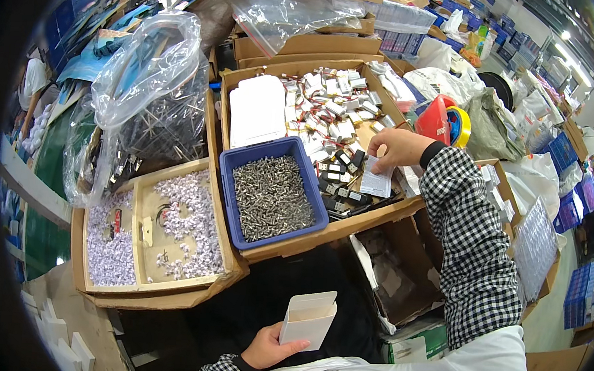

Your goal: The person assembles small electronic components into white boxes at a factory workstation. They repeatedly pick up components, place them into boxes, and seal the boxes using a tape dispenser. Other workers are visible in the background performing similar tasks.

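Low in front of me, my left hand point(268, 349) grips a small white box point(309, 321) with its top flap raised. My right hand point(399, 151) reaches over the big carton and pinches a small white printed slip point(377, 179). Beneath and beside the slip lie black USB plugs point(339, 168). Farther back in the same carton point(278, 252) is a heap of silver-white battery packs point(334, 102) with thin wires. A white stack of flat pieces point(257, 111) stands at the carton's left. In front of that stack sits a blue bin point(317, 218) full of small metal parts point(273, 197).
Left of the bin, a divided wooden tray point(144, 226) holds many small white pieces. A clear plastic bag point(158, 100) of dark parts rises behind it. Yellow tape point(459, 126) and a red tape dispenser point(434, 119) are at the right. An open carton point(390, 275) stands below.
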`<state>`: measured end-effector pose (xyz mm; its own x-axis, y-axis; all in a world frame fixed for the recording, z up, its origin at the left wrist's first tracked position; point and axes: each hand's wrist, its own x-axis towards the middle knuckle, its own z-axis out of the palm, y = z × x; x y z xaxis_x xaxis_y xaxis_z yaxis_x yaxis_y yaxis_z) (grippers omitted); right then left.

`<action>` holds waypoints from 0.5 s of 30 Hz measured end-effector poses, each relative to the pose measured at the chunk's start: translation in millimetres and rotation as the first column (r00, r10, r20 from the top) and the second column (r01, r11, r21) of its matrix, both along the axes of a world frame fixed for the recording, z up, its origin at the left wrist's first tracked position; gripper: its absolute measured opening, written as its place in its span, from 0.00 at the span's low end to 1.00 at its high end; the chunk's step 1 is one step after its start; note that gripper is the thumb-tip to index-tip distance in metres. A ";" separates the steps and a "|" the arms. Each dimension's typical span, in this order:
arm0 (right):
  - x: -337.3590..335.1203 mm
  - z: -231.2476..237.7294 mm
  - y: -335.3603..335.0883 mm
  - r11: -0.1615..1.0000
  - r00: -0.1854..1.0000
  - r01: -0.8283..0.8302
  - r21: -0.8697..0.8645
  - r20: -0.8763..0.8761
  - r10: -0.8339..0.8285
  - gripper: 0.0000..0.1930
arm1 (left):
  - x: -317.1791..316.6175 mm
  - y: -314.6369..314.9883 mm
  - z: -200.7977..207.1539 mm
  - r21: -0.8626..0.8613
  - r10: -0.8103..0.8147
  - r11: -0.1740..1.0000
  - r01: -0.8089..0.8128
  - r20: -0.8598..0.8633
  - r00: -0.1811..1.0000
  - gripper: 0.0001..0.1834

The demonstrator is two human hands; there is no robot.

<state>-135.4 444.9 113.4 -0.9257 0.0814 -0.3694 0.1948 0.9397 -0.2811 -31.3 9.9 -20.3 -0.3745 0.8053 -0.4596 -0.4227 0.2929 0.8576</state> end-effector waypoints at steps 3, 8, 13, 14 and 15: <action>5.1 3.3 -2.6 1.000 1.000 0.019 0.003 -0.021 -0.019 0.21 | -0.2 -2.4 11.4 0.017 0.049 0.999 -0.049 -0.015 0.999 0.23; 24.5 25.3 -11.4 0.998 0.942 0.060 0.007 -0.333 -0.054 0.17 | 2.2 -5.1 19.6 0.013 0.049 0.999 -0.049 -0.020 0.999 0.23; 54.5 60.3 -52.5 0.995 0.755 0.001 -0.098 -0.653 -0.065 0.11 | 4.2 -5.1 21.5 0.074 0.115 0.991 -0.114 0.000 0.993 0.22; 63.5 65.1 -67.6 0.987 0.774 -0.011 -0.163 -0.626 -0.095 0.11 | 3.6 -4.2 21.9 0.085 0.122 0.989 -0.121 -0.007 0.993 0.22; 71.9 68.4 -83.9 0.970 0.782 -0.067 -0.232 -0.617 -0.094 0.11 | 3.4 -4.0 22.8 0.079 0.130 0.989 -0.128 -0.026 0.991 0.22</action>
